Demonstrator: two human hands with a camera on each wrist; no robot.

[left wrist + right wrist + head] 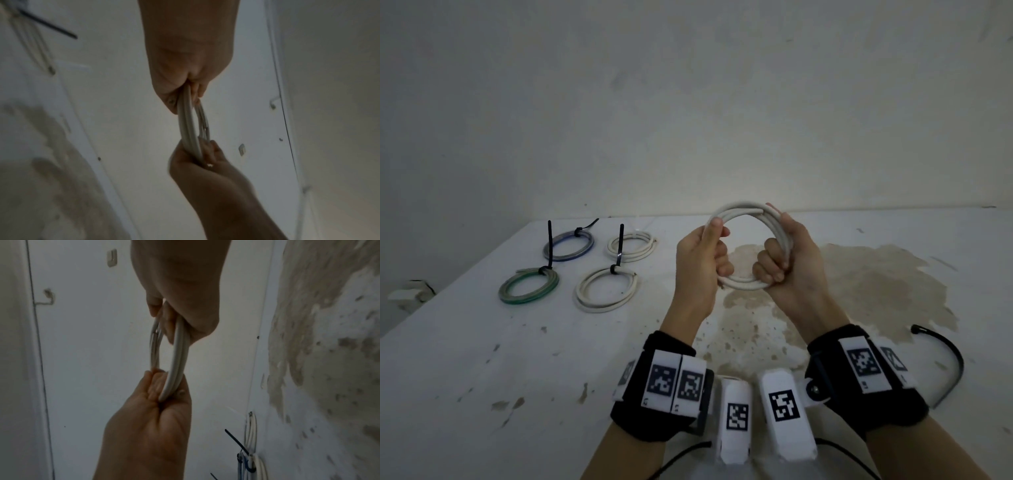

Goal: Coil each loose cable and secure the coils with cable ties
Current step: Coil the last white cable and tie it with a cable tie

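White coil in hand: the white cable coil (750,245) is held up above the table (465,359) at the centre of the head view, wound into a ring of several turns. No tie is on it yet.
Left hand: the left hand (703,253) grips the ring's left side, fingers curled round the strands and thumb pressed on the upper arc, probably to stop the turns springing apart.
Right hand: the right hand (787,255) is wrapped round the right side and the bottom, fist closed on the bundle. Holding opposite sides keeps the loop round and the strands stacked.
Wrist views: both show the same ring edge-on between the two hands (the left-wrist picture is blurred).
Spare tie: a loose black cable tie (945,359) lies curved on the table at the lower right of the head view, just beside the right wrist, likely laid there for this coil.
Finished coils: four coils lie grouped at the left of the head view, well apart from the hands: blue coil (569,246), far white coil (631,246), green coil (529,286) and near white coil (606,289). Each carries a black tie with its tail sticking out (set aside as done, I judge).
Stage: coiling looks complete; one hand must be freed to reach the tie without the ring loosening.
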